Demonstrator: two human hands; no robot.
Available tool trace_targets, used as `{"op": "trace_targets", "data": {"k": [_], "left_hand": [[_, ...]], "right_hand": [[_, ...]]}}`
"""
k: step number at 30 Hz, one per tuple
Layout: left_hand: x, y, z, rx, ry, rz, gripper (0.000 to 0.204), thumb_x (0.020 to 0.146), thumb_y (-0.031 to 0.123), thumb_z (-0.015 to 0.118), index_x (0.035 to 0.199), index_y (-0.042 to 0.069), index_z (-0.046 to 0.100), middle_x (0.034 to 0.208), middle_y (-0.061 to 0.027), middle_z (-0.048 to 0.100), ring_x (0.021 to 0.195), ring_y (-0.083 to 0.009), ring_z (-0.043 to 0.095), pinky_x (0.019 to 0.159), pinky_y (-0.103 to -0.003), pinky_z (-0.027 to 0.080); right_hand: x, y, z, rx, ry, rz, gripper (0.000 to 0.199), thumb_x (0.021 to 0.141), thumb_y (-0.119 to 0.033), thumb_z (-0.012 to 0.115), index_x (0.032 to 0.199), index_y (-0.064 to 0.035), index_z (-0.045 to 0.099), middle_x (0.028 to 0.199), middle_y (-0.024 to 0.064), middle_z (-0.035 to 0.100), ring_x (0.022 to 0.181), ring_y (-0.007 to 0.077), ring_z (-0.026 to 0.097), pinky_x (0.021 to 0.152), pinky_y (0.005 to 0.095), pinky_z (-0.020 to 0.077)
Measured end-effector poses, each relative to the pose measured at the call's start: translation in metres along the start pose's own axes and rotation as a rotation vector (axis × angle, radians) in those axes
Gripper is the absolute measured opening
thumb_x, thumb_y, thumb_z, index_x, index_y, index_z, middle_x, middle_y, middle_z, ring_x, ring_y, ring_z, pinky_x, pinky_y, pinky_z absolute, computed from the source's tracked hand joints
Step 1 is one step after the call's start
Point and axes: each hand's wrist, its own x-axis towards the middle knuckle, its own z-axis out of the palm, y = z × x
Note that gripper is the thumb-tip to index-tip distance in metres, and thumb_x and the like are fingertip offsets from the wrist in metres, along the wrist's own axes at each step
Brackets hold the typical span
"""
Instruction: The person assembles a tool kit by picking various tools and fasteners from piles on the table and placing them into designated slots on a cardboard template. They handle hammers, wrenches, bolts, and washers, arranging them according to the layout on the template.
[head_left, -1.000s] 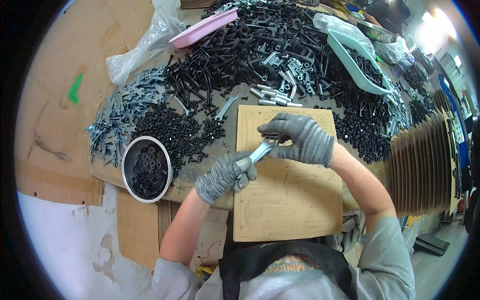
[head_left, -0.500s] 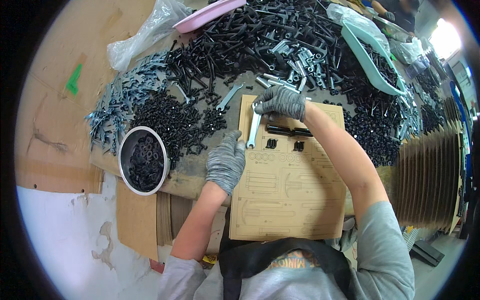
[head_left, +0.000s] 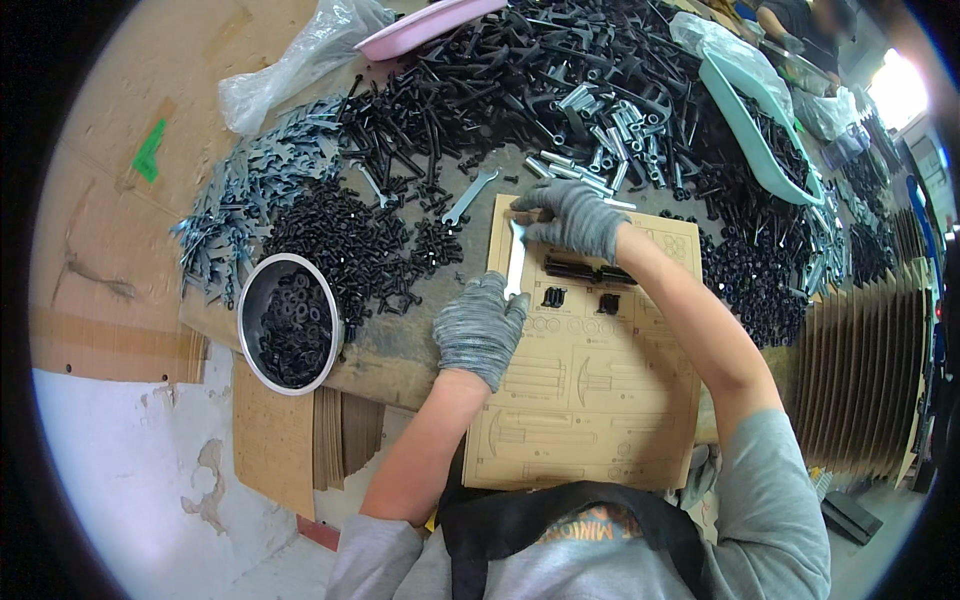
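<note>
Both gloved hands clamp one flat wrench (head_left: 516, 262): right hand (head_left: 572, 218) gripping its top, left hand (head_left: 480, 326) its bottom.

place: small-parts packing workshop | evidence: worn wooden bench (head_left: 400, 365) heaped with loose black screws and bolts (head_left: 350, 235) | round steel bowl of black washers (head_left: 290, 322) | stacked brown cardboard sheets (head_left: 860, 380) | silver flat wrenches (head_left: 470, 195)

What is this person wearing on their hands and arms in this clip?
Both the left hand and the right hand wear grey knitted work gloves. The forearms are bare; grey sleeves are pushed up around the elbows.
</note>
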Motion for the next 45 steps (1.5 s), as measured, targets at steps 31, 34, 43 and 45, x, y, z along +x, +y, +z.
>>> {"op": "trace_targets", "data": {"k": [31, 34, 43, 45], "left_hand": [[0.271, -0.17, -0.072, 0.229, -0.058, -0.371, 0.056, 0.081, 0.043, 0.062, 0.114, -0.002, 0.062, 0.114, -0.0231, 0.063, 0.101, -0.0355, 0.064, 0.087, -0.043, 0.051], [0.255, -0.175, -0.08, -0.384, -0.115, -0.435, 0.031, 0.086, 0.029, 0.06, 0.093, -0.001, 0.061, 0.07, -0.0074, 0.06, 0.044, -0.0183, 0.05, 0.043, -0.033, 0.046], [0.152, -0.11, -0.118, -0.74, -0.116, -0.028, 0.027, 0.088, 0.024, 0.062, 0.103, 0.002, 0.058, 0.079, -0.0081, 0.061, 0.053, -0.0142, 0.055, 0.045, -0.028, 0.048], [0.079, -0.037, -0.109, -0.722, -0.242, 0.103, 0.022, 0.087, 0.017, 0.062, 0.104, 0.004, 0.057, 0.08, -0.0021, 0.056, 0.061, -0.0104, 0.054, 0.044, -0.023, 0.046]], "right_hand": [[-0.106, -0.082, -0.038, 0.241, 0.209, 0.191, 0.021, 0.083, -0.012, 0.068, 0.103, -0.005, 0.068, 0.088, 0.0126, 0.067, 0.078, 0.0272, 0.066, 0.072, 0.0339, 0.0537], [-0.128, -0.067, -0.04, 0.294, 0.261, 0.192, 0.02, 0.083, -0.008, 0.068, 0.103, -0.0031, 0.068, 0.086, 0.0112, 0.068, 0.075, 0.0195, 0.066, 0.068, 0.0324, 0.0539], [-0.16, -0.068, -0.032, 0.497, 0.344, 0.248, 0.02, 0.084, -0.009, 0.067, 0.102, 0.0, 0.068, 0.085, 0.009, 0.07, 0.076, 0.0119, 0.067, 0.07, 0.0265, 0.0542], [-0.168, -0.07, -0.023, 0.525, 0.321, 0.266, 0.031, 0.085, -0.015, 0.067, 0.114, -0.0029, 0.064, 0.092, 0.0103, 0.069, 0.085, 0.013, 0.066, 0.075, 0.0282, 0.0537]]}}
